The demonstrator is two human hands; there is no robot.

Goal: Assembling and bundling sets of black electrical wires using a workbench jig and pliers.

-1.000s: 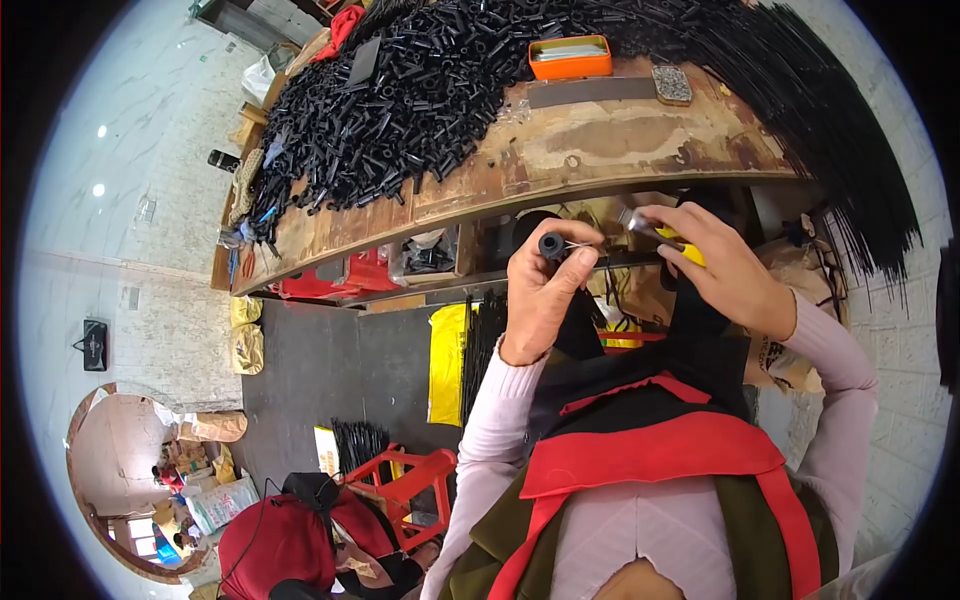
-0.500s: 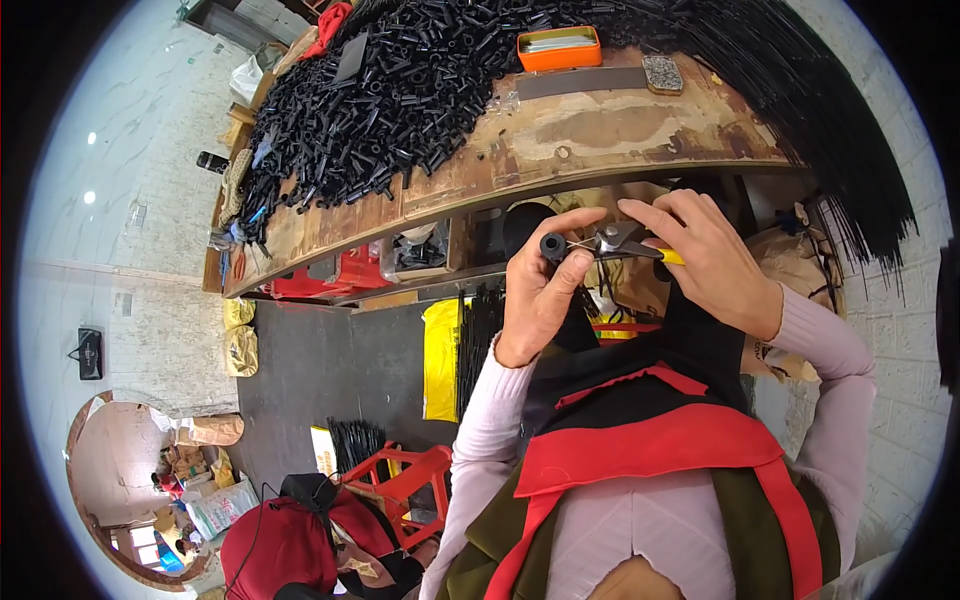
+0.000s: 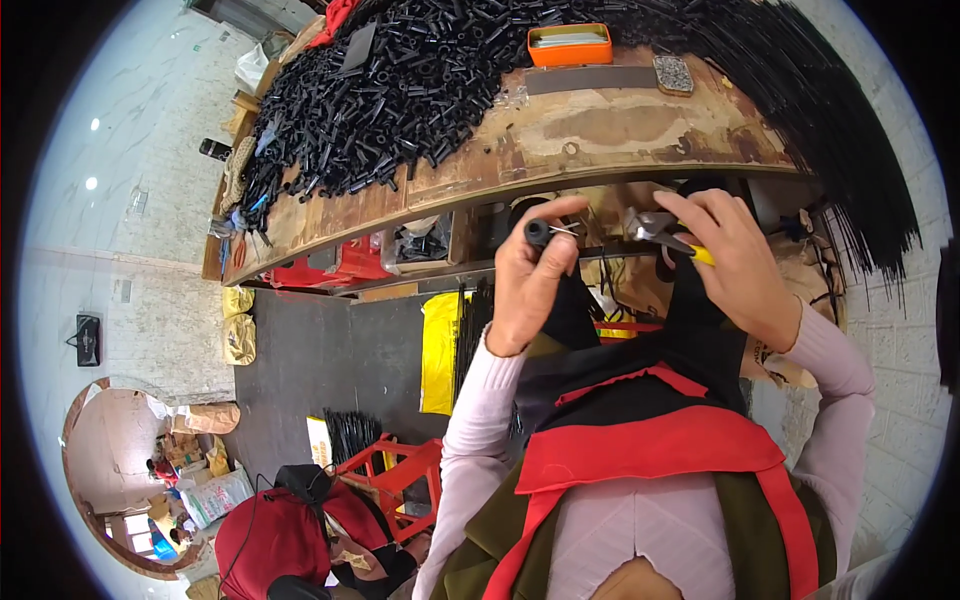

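My left hand (image 3: 527, 290) is closed around a short black tube (image 3: 538, 232), its round hollow end facing up. Thin pale wires or pins (image 3: 563, 230) stick out beside the tube, near the thumb tip. To the right, my right hand (image 3: 740, 255) grips a pair of pliers (image 3: 655, 226) with a yellow handle, the metal jaws pointing left. A small gap separates the jaws from the wires. Whether the jaws are apart is too small to tell. Both hands are held over my lap, just in front of the table edge.
A wooden table (image 3: 600, 150) carries a big heap of short black tubes (image 3: 380, 110), an orange box (image 3: 570, 45), a flat grey strip (image 3: 585, 80) and a speckled block (image 3: 673, 74). Long black rods (image 3: 840, 130) hang off its right end. A red chair frame (image 3: 410, 470) stands lower left.
My right hand has moved right with the pliers, so the jaws are now apart from the wires. My left hand, still holding the tube, has shifted slightly left and up.
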